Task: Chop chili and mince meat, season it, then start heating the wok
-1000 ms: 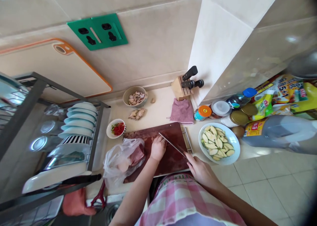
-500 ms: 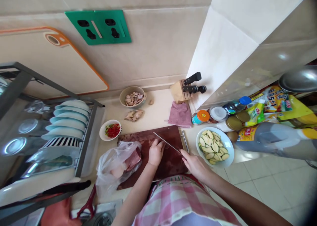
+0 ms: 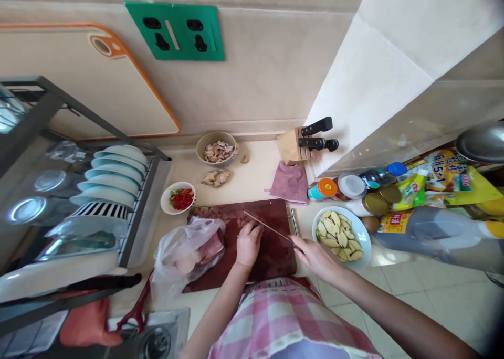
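Observation:
My right hand (image 3: 313, 253) is closed round the handle of a kitchen knife (image 3: 270, 226), whose blade points to the left over the dark red-brown cutting board (image 3: 271, 262). Beside the blade, my left hand (image 3: 249, 241) presses down on the board with its fingers curled. Whatever lies under those fingers is too hidden to name. To the left, a piece of raw meat (image 3: 211, 247) sits partly inside a clear plastic bag (image 3: 167, 264) on the board's edge.
Behind the board are a bowl of red and green peppers (image 3: 181, 198), raw meat pieces (image 3: 217, 178), a colander (image 3: 200, 148), a cloth (image 3: 289, 183) and a knife block (image 3: 289, 145). Sliced vegetables fill a bowl (image 3: 366, 254) at right, near bottles. A dish rack (image 3: 136, 212) stands left.
The camera view has tilted and shifted slightly. Both hands and the knife stay almost in the same place on the board.

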